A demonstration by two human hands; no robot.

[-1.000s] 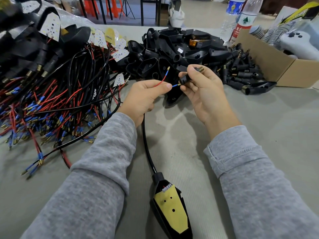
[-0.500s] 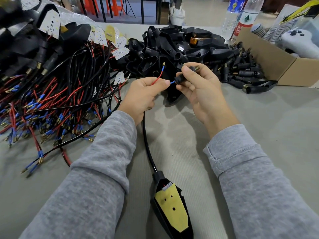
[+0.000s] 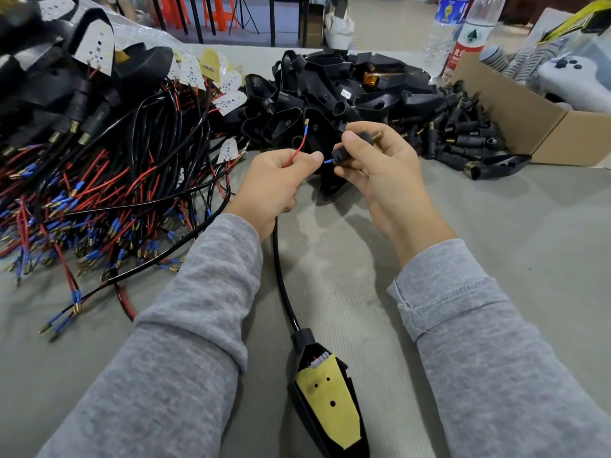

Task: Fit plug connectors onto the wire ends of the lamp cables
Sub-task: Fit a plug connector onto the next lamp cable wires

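Observation:
My left hand (image 3: 276, 180) pinches the end of a black lamp cable (image 3: 282, 285). Its red wire (image 3: 299, 145) curls up free with a blue-sleeved brass tip. A second, blue-sleeved wire end (image 3: 328, 161) enters a black plug connector (image 3: 350, 148) with a brass threaded end, which my right hand (image 3: 380, 170) grips between thumb and fingers. The cable runs down to a black lamp head (image 3: 325, 401) with a yellow board, lying on the grey table near me.
A tangle of red and black cables with blue tips (image 3: 99, 200) covers the left. Black lamp housings (image 3: 330, 90) are heaped behind my hands, loose plug connectors (image 3: 463, 137) to their right. A cardboard box (image 3: 515, 120) and two bottles (image 3: 463, 31) stand at the back right.
Both hands have drifted slightly up and left. The blue wire end has gone deeper into the connector, with less of it showing now.

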